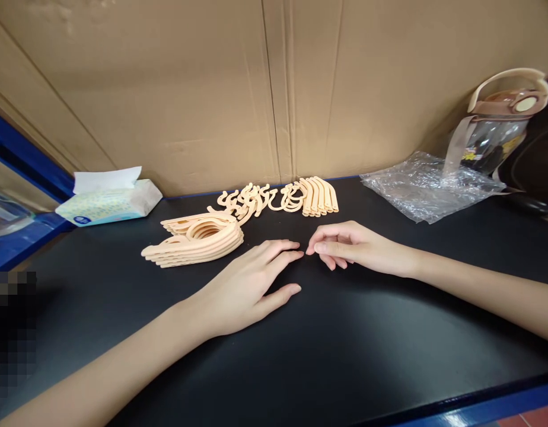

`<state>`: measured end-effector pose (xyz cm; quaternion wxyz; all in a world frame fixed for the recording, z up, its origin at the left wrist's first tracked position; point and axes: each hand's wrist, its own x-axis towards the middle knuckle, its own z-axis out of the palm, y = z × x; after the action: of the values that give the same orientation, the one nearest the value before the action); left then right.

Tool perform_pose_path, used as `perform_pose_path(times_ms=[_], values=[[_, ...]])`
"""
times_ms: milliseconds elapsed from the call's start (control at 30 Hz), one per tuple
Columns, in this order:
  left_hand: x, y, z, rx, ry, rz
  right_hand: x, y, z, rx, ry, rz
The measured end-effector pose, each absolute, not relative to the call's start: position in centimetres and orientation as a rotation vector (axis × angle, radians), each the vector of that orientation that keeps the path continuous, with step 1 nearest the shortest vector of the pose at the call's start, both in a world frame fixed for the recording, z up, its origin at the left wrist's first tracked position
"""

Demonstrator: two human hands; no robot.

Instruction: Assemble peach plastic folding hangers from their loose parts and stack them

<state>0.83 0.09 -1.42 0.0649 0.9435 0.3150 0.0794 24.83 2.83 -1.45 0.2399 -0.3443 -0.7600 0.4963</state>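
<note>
My left hand point(251, 284) rests palm down over the black table point(345, 356), fingers stretched and thumb apart, holding nothing. Facing it, my right hand point(347, 246) is loosely curled with gaps between the fingers, and no object shows in it. Just beyond my left hand lies a stack of beige plastic pieces point(203, 237), shaped like clothes-hanger bodies with a round opening. Behind both hands are a heap of beige hook-shaped pieces point(249, 198), some open curved hooks point(292, 198) and a row of short bent beige arms point(318, 196). Neither hand touches these parts.
A tissue pack point(109, 201) lies at the back left, one tissue sticking out. At the back right are a crumpled clear plastic bag point(429, 187) and a transparent bottle point(496, 142) with a brown lid. Cardboard point(189, 89) walls the back; a blue frame point(34, 160) stands at left.
</note>
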Motion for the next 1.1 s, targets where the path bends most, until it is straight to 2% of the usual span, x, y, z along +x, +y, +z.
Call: perform_pose_path(times_ms=[367,500,667,1100], values=[[0.7,0.3,-1.4,2.846,0.94,0.273,25.0,3.2,-1.2,-1.003,-2.094,1.276],[0.7,0.2,-1.4,2.831,0.948,0.275,26.5,5.6,0.1,-1.188,-2.061,1.011],[0.7,0.2,-1.5,2.791,0.968,0.297,28.5,10.1,1.1,-1.714,-2.003,0.558],[0.6,0.2,-1.3,2.79,0.937,0.306,27.1,15.7,-0.2,-1.95,-1.997,0.559]])
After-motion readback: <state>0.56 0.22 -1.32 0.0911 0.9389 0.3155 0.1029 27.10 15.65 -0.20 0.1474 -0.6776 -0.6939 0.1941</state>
